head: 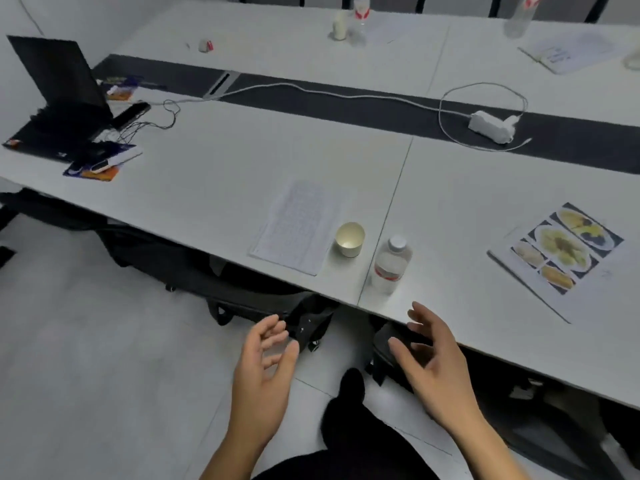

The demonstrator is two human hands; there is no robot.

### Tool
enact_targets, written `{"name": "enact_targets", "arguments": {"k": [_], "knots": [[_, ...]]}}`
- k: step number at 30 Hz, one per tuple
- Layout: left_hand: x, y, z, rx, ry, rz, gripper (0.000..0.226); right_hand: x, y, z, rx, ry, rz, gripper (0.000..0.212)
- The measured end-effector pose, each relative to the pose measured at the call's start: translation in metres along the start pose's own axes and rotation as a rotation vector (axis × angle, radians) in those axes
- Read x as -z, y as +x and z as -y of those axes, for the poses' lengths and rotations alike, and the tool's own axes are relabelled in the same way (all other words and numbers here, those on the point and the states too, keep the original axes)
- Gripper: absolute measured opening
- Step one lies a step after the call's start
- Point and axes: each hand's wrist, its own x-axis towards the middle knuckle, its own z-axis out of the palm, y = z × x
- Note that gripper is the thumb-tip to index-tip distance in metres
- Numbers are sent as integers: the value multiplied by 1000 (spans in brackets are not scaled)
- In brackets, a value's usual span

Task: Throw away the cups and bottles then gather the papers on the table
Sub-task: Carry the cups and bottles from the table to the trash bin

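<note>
Near the counter (pixel 207 174) edge, a paper cup (pixel 350 239) and clear water bottle (pixel 391 265) stand side by side, a sheet of paper (pixel 298 226) beside them. Left hand (pixel 265 372) and right hand (pixel 434 365) hover released, empty. The bottle looks nearly empty, probably light and crushable: take its middle; pinch the cup's rim gently.

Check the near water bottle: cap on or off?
On. The water bottle stands upright near the table edge, white cap in place.

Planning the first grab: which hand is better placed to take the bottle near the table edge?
Right, probably. The right hand is open just below the bottle, nearly in line with it; the left hand is further left, nearer the cup.
</note>
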Motion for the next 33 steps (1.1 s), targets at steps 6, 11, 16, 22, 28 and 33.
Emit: {"name": "enact_targets", "arguments": {"k": [6, 11, 16, 22, 28, 33], "knots": [[-25, 105, -20, -63, 140, 308, 48, -25, 69, 5, -127, 62, -166, 93], [-61, 196, 0, -51, 287, 441, 72, -40, 110, -7, -188, 121, -260, 115], [-121, 259, 44, -87, 473, 607, 117, -57, 133, -33, -276, 123, -283, 130], [-166, 280, 63, -85, 422, 548, 92, -76, 150, -38, -330, 137, -348, 91], [-132, 275, 25, -29, 284, 462, 82, -75, 142, -7, -314, 136, -473, 69], [-69, 254, -16, -112, 151, 434, 76, -62, 100, 31, -299, 212, -659, 58]]}}
